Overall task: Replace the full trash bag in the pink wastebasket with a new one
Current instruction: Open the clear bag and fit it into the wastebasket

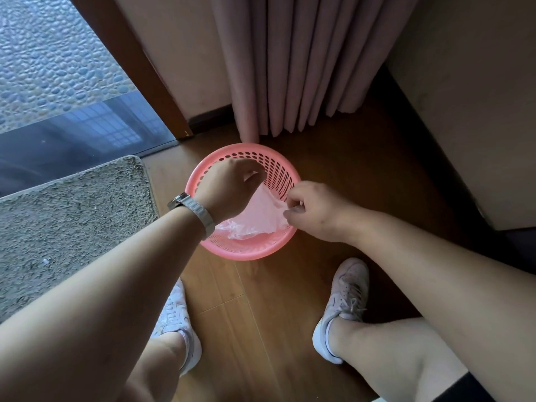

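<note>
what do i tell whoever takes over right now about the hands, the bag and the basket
Left hand: above the round pink perforated plastic wastebasket, fingers curled, seemingly pinching the far edge of the thin clear plastic bag.
Right hand: pinches the bag's edge at the right rim.
Bag: crumpled inside the wastebasket, not yet over its rim.
Done: no full bag in view; the new one is inside.
Left: spread it open and fold its mouth over the rim.

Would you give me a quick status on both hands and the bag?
Left hand and right hand both pinching clear plastic bag. Bag partly inside pink wastebasket, rim not yet lined. Curtain hangs just behind; opening unobstructed.
</note>
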{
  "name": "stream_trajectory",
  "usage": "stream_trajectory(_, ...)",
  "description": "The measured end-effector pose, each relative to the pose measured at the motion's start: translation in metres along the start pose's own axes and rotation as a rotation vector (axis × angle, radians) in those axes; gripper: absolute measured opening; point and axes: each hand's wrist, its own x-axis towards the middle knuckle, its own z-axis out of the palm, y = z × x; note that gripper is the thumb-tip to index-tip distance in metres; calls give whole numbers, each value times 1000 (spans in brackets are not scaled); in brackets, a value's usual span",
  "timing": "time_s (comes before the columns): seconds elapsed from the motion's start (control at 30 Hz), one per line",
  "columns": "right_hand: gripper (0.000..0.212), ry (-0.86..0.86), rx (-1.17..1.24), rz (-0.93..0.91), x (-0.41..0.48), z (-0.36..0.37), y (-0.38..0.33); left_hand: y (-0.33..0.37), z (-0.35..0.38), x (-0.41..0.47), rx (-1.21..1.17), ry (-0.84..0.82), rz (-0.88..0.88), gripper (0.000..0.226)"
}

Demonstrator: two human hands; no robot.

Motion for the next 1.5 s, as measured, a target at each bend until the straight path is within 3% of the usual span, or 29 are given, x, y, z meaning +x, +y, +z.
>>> stream_trajectory(0.13,16,22,-18,-4,0,-3,-1,-9,-4,-5,124,-42,-16,30)
stream_trajectory(0.27,13,-20,-117,25,-2,-3,1,-32,-11,-21,363,-286,-48,39)
stream_trajectory(0.43,22,-103,-294,147,-5,1,9,-69,-24,-47,425,-412,-9,27)
stream_trajectory(0.53,31,-118,-458,203,-6,2,9,-90,-33,-64,430,-341,128,24)
stream_trajectory(0.63,38,-217,-685,136,-2,11,8,-112,-43,-78,533,-220,225,29)
stream_trajectory(0.77,43,-289,-782,85,-2,22,6,-135,-57,-90,635,-150,137,26)
stream_trajectory(0.9,48,-299,-685,102,-7,23,1,-127,-55,-90,662,-145,55,10)
stream_trajectory(0.97,51,-310,-641,87,-8,23,-1,-112,-44,-85,665,-179,86,39)
stream_trajectory(1.03,51,-316,-587,92,-8,24,-1,-93,-27,-80,678,-178,161,51)
stream_trajectory(1.27,28,-320,-463,122,-6,28,22,-56,24,-66,691,-239,130,39)
stream_trajectory(1.5,24,-109,-492,14,11,41,26,-55,23,-65,321,-175,137,13)
